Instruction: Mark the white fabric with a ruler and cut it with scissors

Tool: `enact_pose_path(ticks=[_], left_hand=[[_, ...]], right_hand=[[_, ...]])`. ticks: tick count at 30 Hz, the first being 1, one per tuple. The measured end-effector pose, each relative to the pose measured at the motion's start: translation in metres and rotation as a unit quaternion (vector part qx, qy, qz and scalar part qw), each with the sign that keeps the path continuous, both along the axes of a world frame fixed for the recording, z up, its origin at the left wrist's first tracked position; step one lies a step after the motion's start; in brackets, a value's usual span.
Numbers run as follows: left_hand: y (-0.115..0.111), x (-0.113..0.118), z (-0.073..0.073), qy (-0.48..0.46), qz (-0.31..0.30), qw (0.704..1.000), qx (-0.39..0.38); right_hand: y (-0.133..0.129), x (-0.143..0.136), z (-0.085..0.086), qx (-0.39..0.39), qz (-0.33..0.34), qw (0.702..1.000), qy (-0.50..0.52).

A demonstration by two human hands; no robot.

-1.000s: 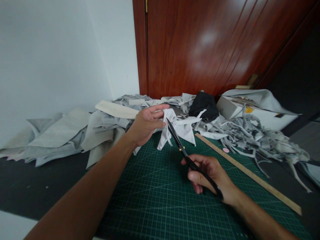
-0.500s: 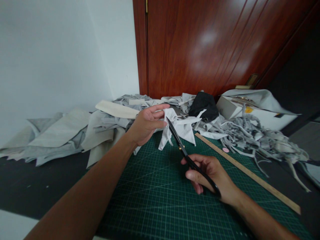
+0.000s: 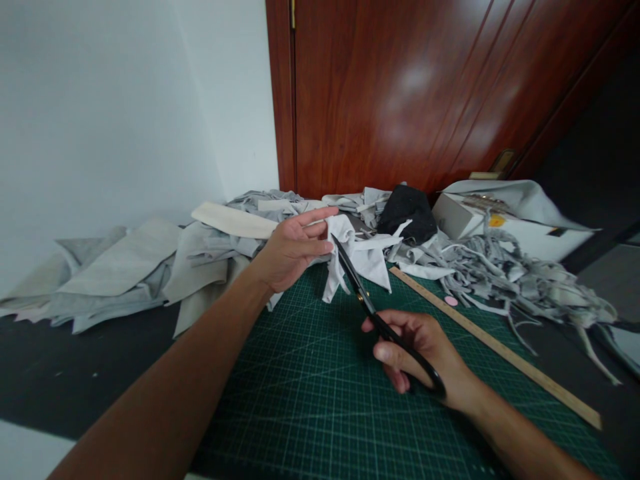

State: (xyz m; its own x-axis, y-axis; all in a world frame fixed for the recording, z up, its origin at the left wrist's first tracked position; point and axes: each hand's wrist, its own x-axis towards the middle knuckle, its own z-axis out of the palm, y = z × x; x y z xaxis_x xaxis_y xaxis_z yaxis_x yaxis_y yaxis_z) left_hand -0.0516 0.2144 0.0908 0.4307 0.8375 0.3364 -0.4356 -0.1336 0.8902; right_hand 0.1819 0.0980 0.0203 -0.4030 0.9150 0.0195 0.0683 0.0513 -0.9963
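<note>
1. Fabric pile (image 3: 120, 267): 9 o'clock, read, like all positions here, from the pivot of the scissors (image 3: 369, 307). Grey and off-white pieces, layered.
2. Left hand (image 3: 295, 250): 10 o'clock. Thumb and fingers clamped on the left edge of the white cloth (image 3: 370, 260); index finger extended.
3. White cloth: 12 o'clock, loose ends hanging over the green cutting mat (image 3: 310, 400).
4. Scissors: blades toward 11 o'clock, tip just beside the left thumb. Cannot tell whether cloth lies between the blades.
5. Black cloth (image 3: 407, 215): 1 o'clock.
6. Right hand (image 3: 417, 350): 4 o'clock. Fingers wrapped round the black handles.
7. Wooden ruler (image 3: 495, 345): flat, running from 2 toward 4 o'clock.
8. Fabric strips (image 3: 530, 287): 3 o'clock, tangled, in front of the white box (image 3: 545, 243).
</note>
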Motion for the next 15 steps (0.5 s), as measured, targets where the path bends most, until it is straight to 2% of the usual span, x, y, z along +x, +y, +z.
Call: enact_pose_path(ticks=[8, 15], left_hand=[[-0.0004, -0.0004, -0.0007, -0.001, -0.006, 1.000, 0.005], [-0.0007, -0.0023, 0.0025, -0.021, -0.009, 0.999, -0.024]], right_hand=[[-0.0005, -0.0002, -0.0008, -0.004, 0.011, 1.000, 0.011], [-0.0006, 0.0005, -0.0021, 0.004, 0.023, 0.999, 0.031]])
